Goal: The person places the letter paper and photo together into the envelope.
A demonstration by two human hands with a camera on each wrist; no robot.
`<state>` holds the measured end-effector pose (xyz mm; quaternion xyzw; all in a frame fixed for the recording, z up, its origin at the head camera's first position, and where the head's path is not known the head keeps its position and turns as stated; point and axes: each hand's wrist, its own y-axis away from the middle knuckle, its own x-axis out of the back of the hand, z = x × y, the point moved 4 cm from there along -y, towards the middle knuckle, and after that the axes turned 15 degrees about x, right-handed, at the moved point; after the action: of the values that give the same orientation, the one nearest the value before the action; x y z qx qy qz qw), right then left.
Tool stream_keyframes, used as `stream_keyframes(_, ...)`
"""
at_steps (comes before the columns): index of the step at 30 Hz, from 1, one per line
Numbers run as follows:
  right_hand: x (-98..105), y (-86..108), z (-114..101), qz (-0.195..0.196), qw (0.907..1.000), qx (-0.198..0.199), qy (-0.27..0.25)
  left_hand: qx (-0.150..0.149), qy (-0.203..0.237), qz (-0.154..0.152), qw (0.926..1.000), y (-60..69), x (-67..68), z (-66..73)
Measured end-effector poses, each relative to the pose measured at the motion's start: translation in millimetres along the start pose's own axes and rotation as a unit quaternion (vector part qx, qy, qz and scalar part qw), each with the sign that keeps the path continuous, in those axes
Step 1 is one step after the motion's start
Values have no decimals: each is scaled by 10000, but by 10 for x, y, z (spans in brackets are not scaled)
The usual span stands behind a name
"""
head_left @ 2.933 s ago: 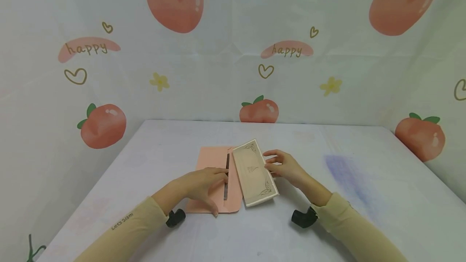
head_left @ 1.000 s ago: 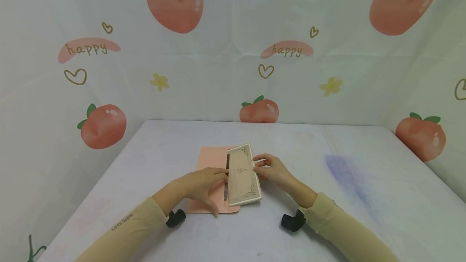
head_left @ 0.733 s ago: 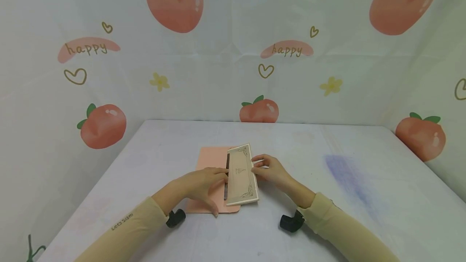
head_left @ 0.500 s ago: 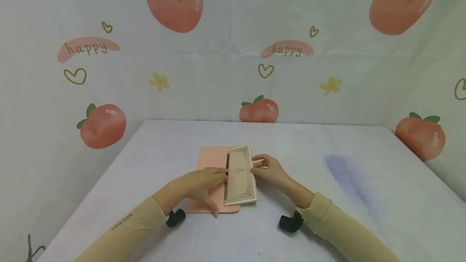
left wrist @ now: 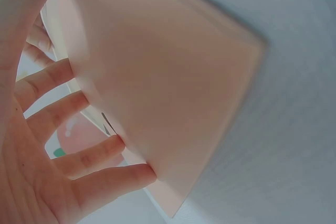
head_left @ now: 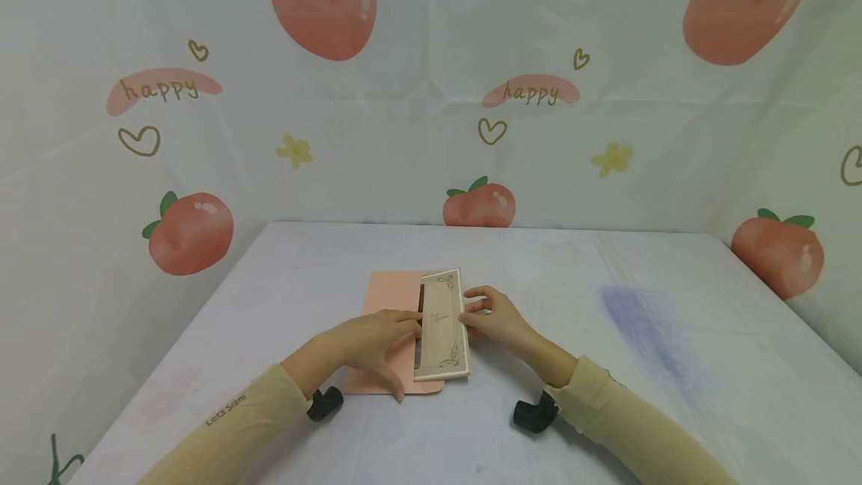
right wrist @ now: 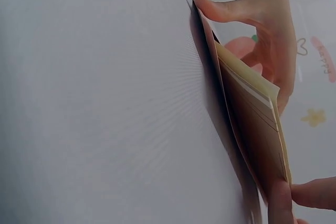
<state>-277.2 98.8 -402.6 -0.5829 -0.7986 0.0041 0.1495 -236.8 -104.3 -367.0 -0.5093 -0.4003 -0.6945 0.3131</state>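
A pink envelope [head_left: 393, 294] lies on the table in the head view, a dark slot running down its right part. My left hand [head_left: 377, 339] rests on it, fingers spread and fingertips at the slot; in the left wrist view the fingertips touch the pink paper [left wrist: 157, 77]. A cream card [head_left: 443, 335] with ornate printed corners lies over the envelope's right side, its left edge along the slot. How far that edge is inside cannot be told. My right hand [head_left: 494, 316] pinches the card's right edge; the right wrist view shows the card [right wrist: 257, 129] tilted up, held between finger and thumb.
A white cloth covers the table [head_left: 572, 425], with a bluish-purple smudge [head_left: 646, 335] on the right. Behind stands a white backdrop [head_left: 404, 133] printed with peaches, hearts and flowers. Black wrist cameras sit under the left sleeve [head_left: 236, 425] and the right sleeve [head_left: 626, 418].
My right hand has moved left with the card, which has turned from slanted to nearly straight and slid over the envelope toward the slot. The left hand and envelope have stayed in place.
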Motion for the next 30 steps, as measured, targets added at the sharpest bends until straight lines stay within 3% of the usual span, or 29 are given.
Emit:
stream_keyframes(5,-6,-6,65,-156,9994,266,-187,8,13,-16,10000,2,8,6)
stream_keyframes(14,-63,18,-68,37,9992,-375,155,10,36,-39,10000,11,20,15)
stream_keyframes(21,-86,21,-79,65,9991,-367,204,-55,51,0,10000,8,21,24)
stream_keyframes(30,-95,23,-79,172,9985,-355,387,66,102,-66,9999,15,26,22)
